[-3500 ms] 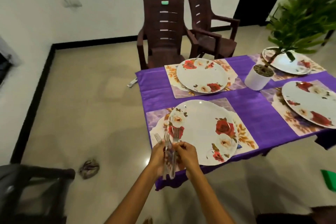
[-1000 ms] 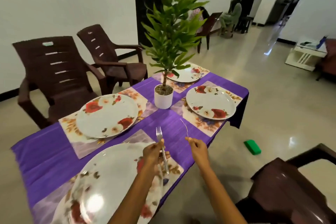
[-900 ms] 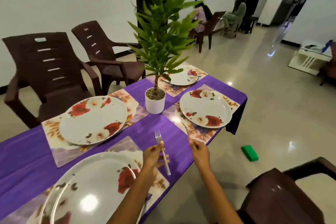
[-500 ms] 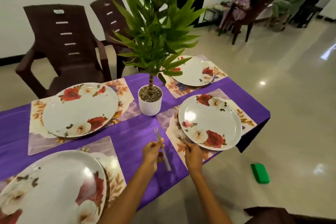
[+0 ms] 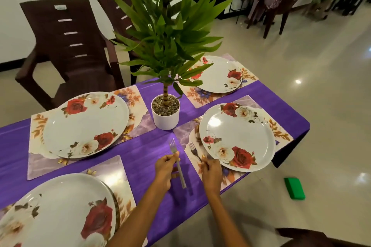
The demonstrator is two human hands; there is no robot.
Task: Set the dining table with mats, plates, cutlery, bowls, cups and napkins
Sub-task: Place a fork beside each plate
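Fork (image 5: 194,152) lying on the floral mat (image 5: 230,174), just left of the near-right plate (image 5: 237,136), tines pointing away, handle end pinched in the curled fingers of the right hand (image 5: 210,169). Second fork (image 5: 177,163) gripped in the left hand (image 5: 165,167), raised over the purple tablecloth (image 5: 140,152), just left of that same plate's mat, tines up and away. White potted plant (image 5: 165,112) standing beyond and to the left of the plate, at the table's middle. Three more flowered plates on mats: one beyond the plate (image 5: 216,74), one far to its left past the pot (image 5: 86,124), one nearer and left (image 5: 56,212). Brown chairs (image 5: 66,46) beyond the table; green block (image 5: 294,188) on the floor, right of the plate.
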